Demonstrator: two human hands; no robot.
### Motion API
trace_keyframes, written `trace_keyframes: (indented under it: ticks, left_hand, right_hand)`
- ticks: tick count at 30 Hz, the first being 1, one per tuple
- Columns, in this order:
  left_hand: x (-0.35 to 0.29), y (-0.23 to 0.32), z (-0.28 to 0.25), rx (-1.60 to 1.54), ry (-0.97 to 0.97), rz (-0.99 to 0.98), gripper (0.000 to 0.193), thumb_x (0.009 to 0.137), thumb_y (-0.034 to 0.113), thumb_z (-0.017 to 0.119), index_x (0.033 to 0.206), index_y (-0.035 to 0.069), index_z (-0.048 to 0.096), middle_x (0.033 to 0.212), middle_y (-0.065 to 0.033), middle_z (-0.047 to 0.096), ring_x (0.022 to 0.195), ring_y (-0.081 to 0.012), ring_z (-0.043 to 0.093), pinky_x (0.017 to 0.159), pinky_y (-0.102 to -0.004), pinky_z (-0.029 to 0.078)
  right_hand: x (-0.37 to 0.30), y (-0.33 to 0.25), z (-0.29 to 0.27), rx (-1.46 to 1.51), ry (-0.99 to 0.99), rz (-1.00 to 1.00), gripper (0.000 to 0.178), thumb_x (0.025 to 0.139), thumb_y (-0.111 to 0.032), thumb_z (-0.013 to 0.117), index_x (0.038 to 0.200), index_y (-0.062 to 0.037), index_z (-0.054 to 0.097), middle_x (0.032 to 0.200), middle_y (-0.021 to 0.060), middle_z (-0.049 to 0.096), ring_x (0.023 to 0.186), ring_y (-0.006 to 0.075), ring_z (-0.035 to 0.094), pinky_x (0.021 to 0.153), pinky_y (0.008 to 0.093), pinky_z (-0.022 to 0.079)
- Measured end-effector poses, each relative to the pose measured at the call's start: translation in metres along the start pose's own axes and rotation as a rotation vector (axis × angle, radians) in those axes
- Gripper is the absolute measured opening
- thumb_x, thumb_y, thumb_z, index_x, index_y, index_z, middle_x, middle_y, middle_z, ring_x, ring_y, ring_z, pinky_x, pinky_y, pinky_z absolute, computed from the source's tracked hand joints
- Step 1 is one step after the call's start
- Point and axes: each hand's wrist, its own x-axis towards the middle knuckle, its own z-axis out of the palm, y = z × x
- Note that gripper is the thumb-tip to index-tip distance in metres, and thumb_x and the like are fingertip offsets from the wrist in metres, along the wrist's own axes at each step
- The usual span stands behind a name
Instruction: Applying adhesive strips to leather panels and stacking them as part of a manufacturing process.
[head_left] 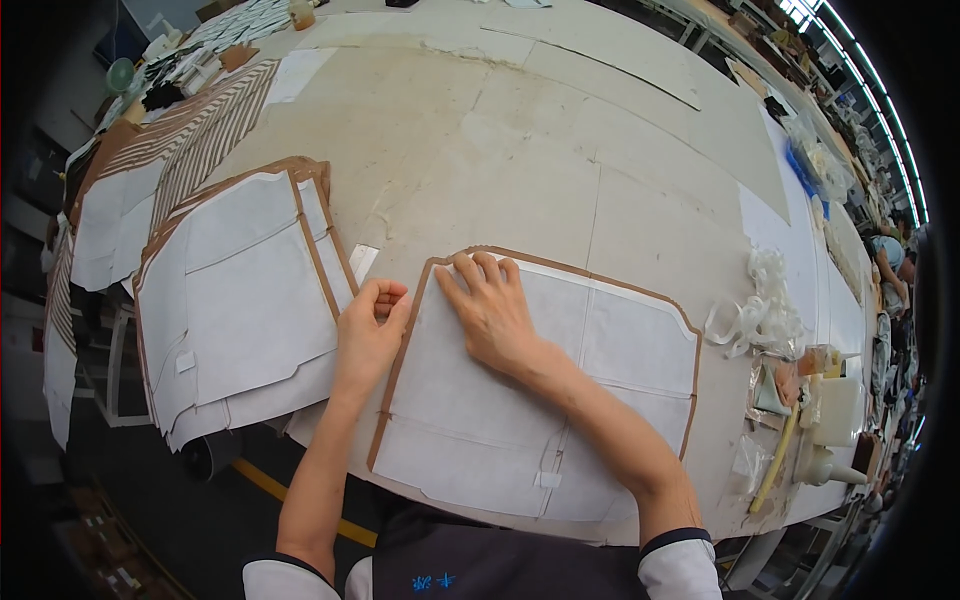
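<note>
I have the right hand spread with fingers apart and laid on the flat white fabric-like panel with a brown edge strip, fingertips near its far left corner; it presses and grasps nothing. The left hand is curled just beside that panel's left edge, thumb close to the fingers. I cannot tell whether it pinches anything.

The panel lies under the right hand and forearm, its body reaching toward the wearer, close to the near edge of the pale, worn desk. My worry is the corner: if the right hand's pressure lets up or slides, a pull by the left hand could skew the panel or crease its edge strip. The forearm lying across it could drag it too.

Left of the left hand sits a stack of similar white, brown-edged panels; its near corner seems to overhang the desk, so a bumped elbow could tip it. Beyond it lies brown-and-white striped cloth. Right of the right hand are a tangle of translucent strips and a thin yellow stick.
</note>
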Motion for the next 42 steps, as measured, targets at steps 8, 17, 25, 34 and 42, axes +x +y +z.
trace_keyframes:
  ticks: [8,17,25,34,42]
  left_hand:
    - [-0.013,-0.001,0.009,0.032,-0.073,0.087,0.033,0.094,0.013,0.065,0.123,-0.001,0.061,0.117,-0.0096,0.066,0.107,-0.0185,0.061,0.09,-0.0311,0.051]
    - [-0.048,0.016,-0.039,-0.31,-0.293,-0.284,0.05,0.097,0.023,0.061,0.139,0.001,0.047,0.136,-0.0125,0.055,0.123,-0.0209,0.054,0.092,-0.0357,0.049]
    - [-0.058,-0.01,-0.036,-0.126,-0.313,-0.108,0.019,0.097,0.016,0.063,0.103,-0.002,0.066,0.079,0.0015,0.064,0.071,-0.0042,0.053,0.061,-0.022,0.042]
    - [-0.065,0.03,-0.23,0.029,0.095,0.064,0.011,0.095,0.011,0.066,0.102,0.003,0.068,0.084,0.0067,0.064,0.075,0.0001,0.056,0.069,-0.0179,0.046]
    - [-0.06,0.037,-0.389,0.551,0.731,0.491,0.039,0.096,0.032,0.066,0.124,0.005,0.066,0.113,-0.0029,0.069,0.104,-0.0089,0.061,0.089,-0.0265,0.047]
  right_hand:
    - [-0.045,0.027,-0.037,0.304,-0.059,0.093,0.05,0.084,-0.005,0.065,0.133,-0.0085,0.056,0.137,0.0169,0.049,0.126,0.0344,0.046,0.107,0.0469,0.035]
    - [-0.291,0.043,-0.155,0.062,0.313,1.023,0.034,0.087,0.001,0.061,0.121,0.0002,0.061,0.118,0.0151,0.058,0.112,0.0291,0.056,0.093,0.038,0.047]
    - [-0.282,0.035,-0.156,1.037,0.354,1.27,0.032,0.09,-0.004,0.064,0.12,0.0055,0.059,0.107,0.0098,0.067,0.089,0.0121,0.064,0.081,0.0267,0.052]
    - [-0.116,0.003,-0.115,1.299,0.149,0.827,0.035,0.091,-0.007,0.066,0.122,0.0088,0.058,0.11,0.0124,0.068,0.097,0.0147,0.066,0.086,0.0268,0.051]
    - [0.075,-0.042,0.007,1.425,-0.267,0.493,0.034,0.089,-0.017,0.07,0.113,0.0057,0.061,0.094,0.0084,0.066,0.08,0.0139,0.064,0.069,0.0264,0.051]
